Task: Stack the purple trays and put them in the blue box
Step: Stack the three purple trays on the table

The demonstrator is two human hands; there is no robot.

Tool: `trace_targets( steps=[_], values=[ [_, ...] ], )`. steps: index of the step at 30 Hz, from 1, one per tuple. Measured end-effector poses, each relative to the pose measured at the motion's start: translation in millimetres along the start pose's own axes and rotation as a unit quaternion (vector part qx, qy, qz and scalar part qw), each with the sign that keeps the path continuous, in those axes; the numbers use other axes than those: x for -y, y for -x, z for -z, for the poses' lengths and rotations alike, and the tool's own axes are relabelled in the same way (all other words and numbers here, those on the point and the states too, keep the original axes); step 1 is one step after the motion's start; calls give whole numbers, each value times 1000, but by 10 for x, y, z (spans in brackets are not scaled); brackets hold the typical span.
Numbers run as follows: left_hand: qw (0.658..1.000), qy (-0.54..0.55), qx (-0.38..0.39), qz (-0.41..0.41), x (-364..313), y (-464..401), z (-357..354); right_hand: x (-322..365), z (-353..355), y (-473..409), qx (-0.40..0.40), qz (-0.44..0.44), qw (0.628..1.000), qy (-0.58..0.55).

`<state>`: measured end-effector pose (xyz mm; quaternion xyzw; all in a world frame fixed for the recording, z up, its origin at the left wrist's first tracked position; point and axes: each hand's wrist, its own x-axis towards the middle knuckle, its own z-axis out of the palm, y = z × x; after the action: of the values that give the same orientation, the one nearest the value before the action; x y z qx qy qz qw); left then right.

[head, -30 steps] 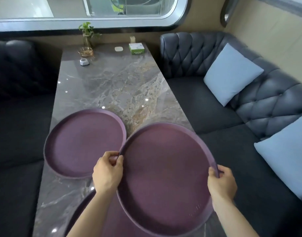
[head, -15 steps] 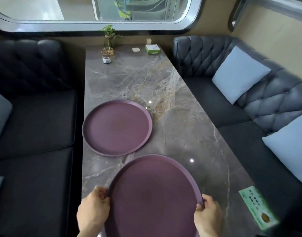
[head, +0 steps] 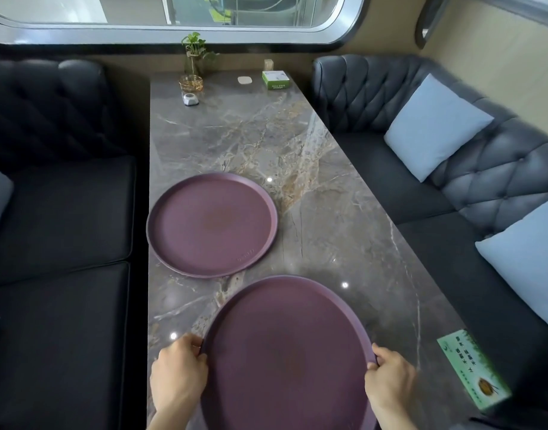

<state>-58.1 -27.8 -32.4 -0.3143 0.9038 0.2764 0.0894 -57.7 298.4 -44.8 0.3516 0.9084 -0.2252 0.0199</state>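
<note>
While the left hand [head: 178,367] grips its left rim and the right hand [head: 390,378] clasps the right rim, a round purple plastic tray [head: 288,355] sits at the near end of the grey marble table [head: 328,212]. A second round purple tray [head: 212,225] lies flat farther along, apart from it, near the table's left edge.

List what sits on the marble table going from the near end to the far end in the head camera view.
Held purple tray → second purple tray → small silver object → gold-rimmed glass dish → plant in a vase.
</note>
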Motion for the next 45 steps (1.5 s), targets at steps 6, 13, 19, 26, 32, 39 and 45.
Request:
trace_targets(
  steps=[6, 13, 19, 26, 32, 39, 45],
  values=[
    [999, 17, 31, 12, -27, -19, 76, 124, 85, 7, 14, 13, 991, 129],
    [984, 55, 143, 87, -24, -203, 231, 177, 224, -176, 91, 23, 976, 199],
    [975, 154, 88, 134, -146, -793, 470, 793, 339, -809, 144, 31, 966, 214],
    [947, 248, -52, 199, -484, -1678, 527, 2178, -155, -1402, 238, 93, 966, -41],
    [921, 310, -75, 225, -545, -2276, 392, 2968, -720, -1555, 251, 108, 950, -153],
    [927, 280, -81, 237, -510, -2313, 399, 3172, -990, -1514, 346, 39, 903, -250],
    [903, 397, -57, 154, -558, -1956, 718, 2882, -603, -1427, 173, 37, 959, -223]
  ],
)
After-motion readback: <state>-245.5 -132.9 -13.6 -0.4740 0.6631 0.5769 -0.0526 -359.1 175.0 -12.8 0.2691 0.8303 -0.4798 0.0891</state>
